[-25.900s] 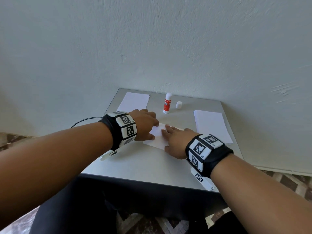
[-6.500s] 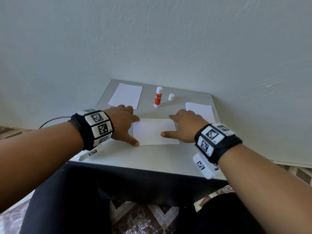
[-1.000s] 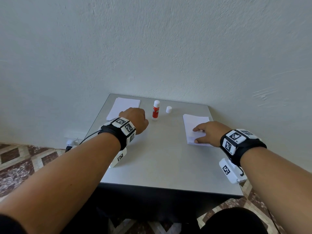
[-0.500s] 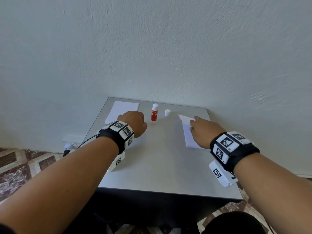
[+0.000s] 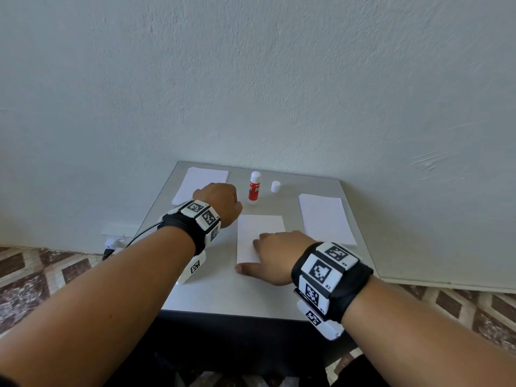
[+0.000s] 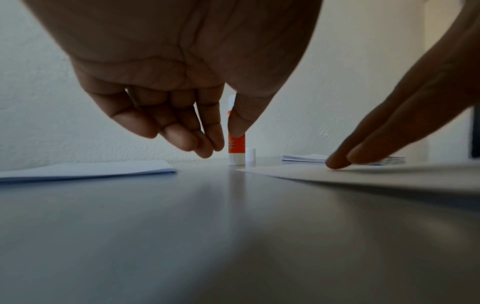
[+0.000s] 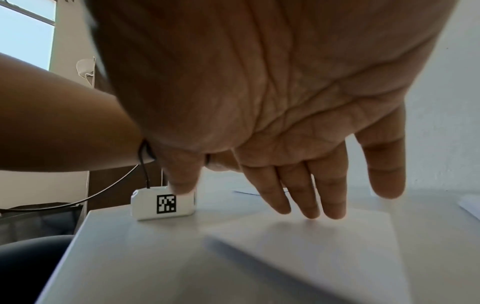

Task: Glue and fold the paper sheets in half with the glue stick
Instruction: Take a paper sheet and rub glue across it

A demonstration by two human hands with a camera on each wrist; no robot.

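Observation:
A single white sheet lies flat in the middle of the grey table. My right hand presses on its near part with straight fingers; the sheet spreads out under them. The red and white glue stick stands upright and uncapped behind the sheet, its white cap beside it. My left hand hovers just left of the glue stick, fingers loosely curled, holding nothing.
A pile of white paper lies at the back left and another pile at the right. A plain wall rises right behind the table. A cable hangs off the left edge.
My right hand has drawn one sheet from the right pile to the middle of the table and now presses it flat. The left hand has stayed beside the glue stick.

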